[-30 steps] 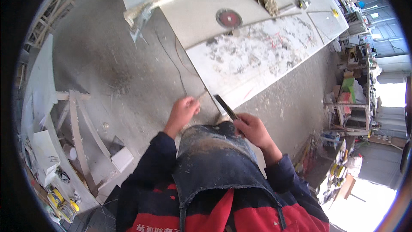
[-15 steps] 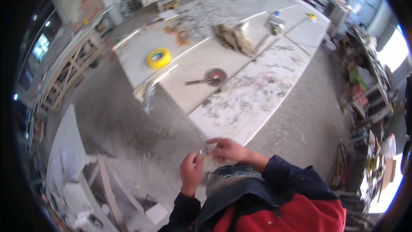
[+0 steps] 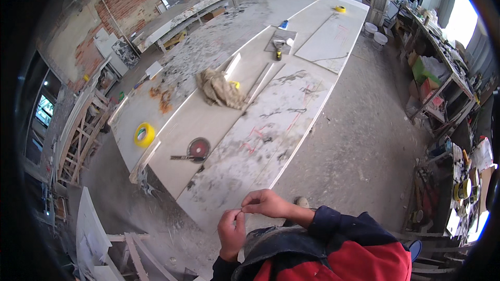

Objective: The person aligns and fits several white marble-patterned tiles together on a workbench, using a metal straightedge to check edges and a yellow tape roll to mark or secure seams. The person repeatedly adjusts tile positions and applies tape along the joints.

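Note:
My left hand [image 3: 231, 233] and my right hand [image 3: 268, 203] meet in front of my body, just off the near end of the long worktable [image 3: 172, 177]. Both are closed in a pinch, fingertips together; whatever lies between them is too small to make out. Closest to them on the table is a white slab with dark veins and red marks [image 3: 255, 145]. Beyond it, to the left, lie a dark red disc [image 3: 199, 149] and a thin dark bar [image 3: 180, 157]. A roll of yellow tape [image 3: 145, 135] rests at the left edge.
A crumpled brown cloth [image 3: 217, 89] lies mid-table, with a yellow-and-black hand tool [image 3: 278, 52] farther off. White buckets [image 3: 379, 39] stand on the floor at the right, before loaded shelves [image 3: 440, 86]. Wooden trestles [image 3: 83, 135] line the left side.
The view has swung, so the table and its things sit lower and farther left. My hands have come together; a small pale and yellow bit seen between them before no longer shows.

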Available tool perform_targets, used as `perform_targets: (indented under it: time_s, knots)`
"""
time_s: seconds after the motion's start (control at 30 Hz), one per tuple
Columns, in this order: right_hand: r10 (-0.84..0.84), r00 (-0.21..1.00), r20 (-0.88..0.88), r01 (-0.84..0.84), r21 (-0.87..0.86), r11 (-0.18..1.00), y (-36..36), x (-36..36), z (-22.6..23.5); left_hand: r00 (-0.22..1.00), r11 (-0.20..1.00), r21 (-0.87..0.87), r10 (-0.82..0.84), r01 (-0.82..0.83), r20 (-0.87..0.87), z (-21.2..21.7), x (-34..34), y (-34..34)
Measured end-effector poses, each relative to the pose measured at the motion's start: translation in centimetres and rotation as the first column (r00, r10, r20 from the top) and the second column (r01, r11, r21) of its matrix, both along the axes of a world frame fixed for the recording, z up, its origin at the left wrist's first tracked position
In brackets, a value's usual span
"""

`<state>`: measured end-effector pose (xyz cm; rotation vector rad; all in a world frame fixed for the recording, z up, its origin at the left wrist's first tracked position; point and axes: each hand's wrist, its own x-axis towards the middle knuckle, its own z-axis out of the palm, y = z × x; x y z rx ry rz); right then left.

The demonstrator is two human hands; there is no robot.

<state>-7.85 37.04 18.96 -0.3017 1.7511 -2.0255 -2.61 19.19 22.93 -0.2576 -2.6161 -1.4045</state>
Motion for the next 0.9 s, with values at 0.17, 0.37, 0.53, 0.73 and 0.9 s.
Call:
perform_targets:
  time_s: [0.17,0.37,0.53,0.73,0.9]
  knots:
    - [-0.095,0.995,-0.038,0.094,-0.046,0.995,7.4,-1.6,1.6,0.999,0.999,-0.011,-0.035,0.035,0.029,1.5,-2.3,7.4]
    - [-0.185,0.925,-0.332,0.200,0.012,0.980,10.2,-3.4,3.1,0.994,0.978,-0.184,-0.094,0.103,0.061,1.1,-5.2,9.9]
    - [-0.279,0.960,0.010,0.279,0.001,0.960,17.0,-5.0,2.7,0.993,0.984,-0.175,-0.004,0.025,0.121,-0.5,-7.6,8.3]
    - [-0.497,0.862,-0.097,0.178,0.977,0.117,40.6,-2.8,-5.6,0.940,0.855,-0.424,0.340,-0.298,0.024,-9.5,-4.1,-2.1]
    - [-0.537,0.656,-0.531,0.589,0.804,-0.075,44.0,-11.6,-2.3,0.577,0.542,-0.625,0.798,-0.562,0.173,-12.2,3.4,-7.4]
